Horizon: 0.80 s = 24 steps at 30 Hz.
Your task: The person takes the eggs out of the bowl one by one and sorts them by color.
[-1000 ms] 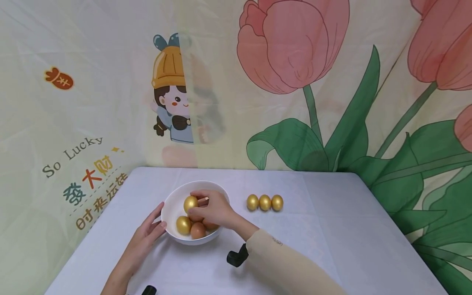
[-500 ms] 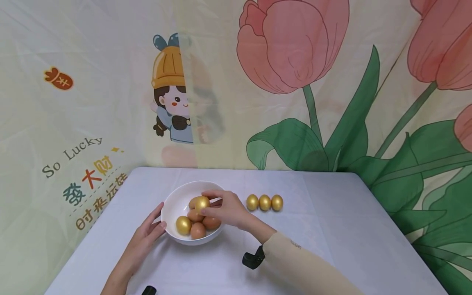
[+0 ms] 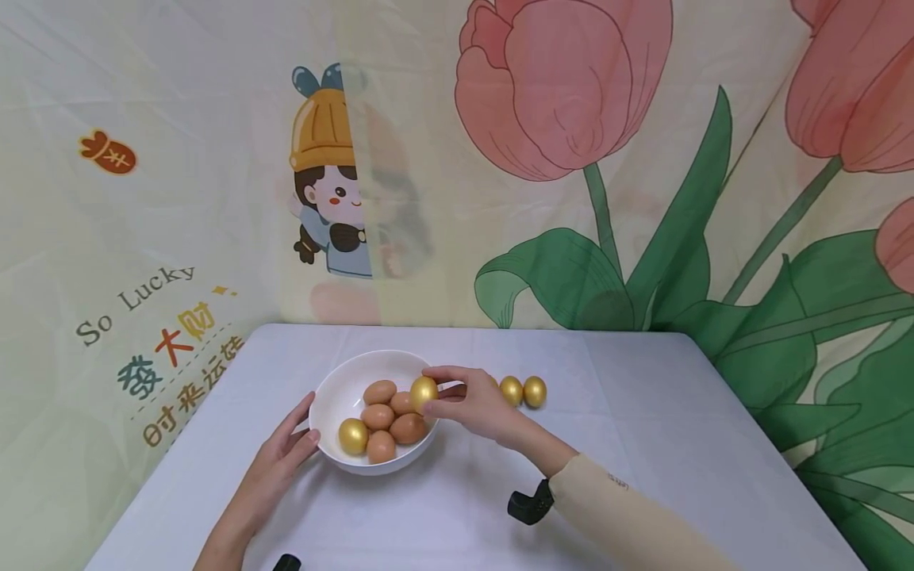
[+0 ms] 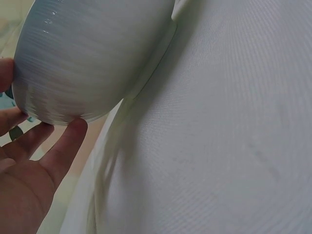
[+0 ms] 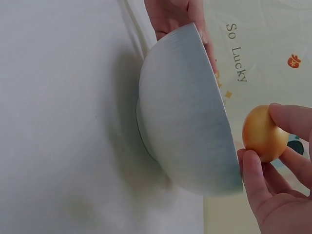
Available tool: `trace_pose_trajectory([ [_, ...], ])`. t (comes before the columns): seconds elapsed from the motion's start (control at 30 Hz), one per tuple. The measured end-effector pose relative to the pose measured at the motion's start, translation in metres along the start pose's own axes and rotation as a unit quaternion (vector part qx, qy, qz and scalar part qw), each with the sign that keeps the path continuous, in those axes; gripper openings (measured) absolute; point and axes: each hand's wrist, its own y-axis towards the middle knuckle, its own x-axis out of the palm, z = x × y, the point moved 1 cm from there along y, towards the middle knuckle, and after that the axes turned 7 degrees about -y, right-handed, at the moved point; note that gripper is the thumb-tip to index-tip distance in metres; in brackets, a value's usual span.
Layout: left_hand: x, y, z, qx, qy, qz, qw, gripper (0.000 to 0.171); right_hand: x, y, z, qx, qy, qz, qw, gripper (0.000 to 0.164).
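A white bowl on the table holds several brown eggs and one gold egg. Above its right rim, my right hand pinches a second gold egg between thumb and fingers. The right wrist view shows this held egg just beyond the bowl's edge. My left hand rests its extended fingers and thumb against the bowl's left outer side. From the left wrist, those fingers touch the outer wall.
Gold eggs stand in a row right of the bowl, partly hidden behind my right hand. A white cloth covers the table. Behind it hangs a backdrop printed with tulips and a cartoon figure.
My right hand has carried the gold egg rightward from over the bowl's middle to its right rim, uncovering brown eggs. The left hand stays at the bowl's side.
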Motion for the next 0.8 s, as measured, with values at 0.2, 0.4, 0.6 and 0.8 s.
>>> trace_pose_trajectory([
  [0.2, -0.001, -0.001, -0.001, -0.001, -0.005, -0.004, 1.0, 0.073, -0.021, -0.015, 0.008, -0.008, 0.005, 0.002, 1.0, 0.057],
  [0.4, 0.0, 0.0, 0.0, 0.003, -0.002, 0.0, 1.0, 0.072, -0.047, -0.035, 0.02, 0.014, 0.001, 0.023, 1.0, 0.054],
  [0.6, 0.0, -0.001, -0.001, 0.003, -0.002, 0.005, 1.0, 0.072, -0.072, -0.054, 0.041, 0.023, -0.005, 0.032, 0.999, 0.055],
  [0.8, -0.001, -0.001, 0.0, -0.001, 0.006, 0.002, 1.0, 0.073, -0.092, -0.072, 0.062, 0.028, -0.025, 0.045, 0.998, 0.057],
])
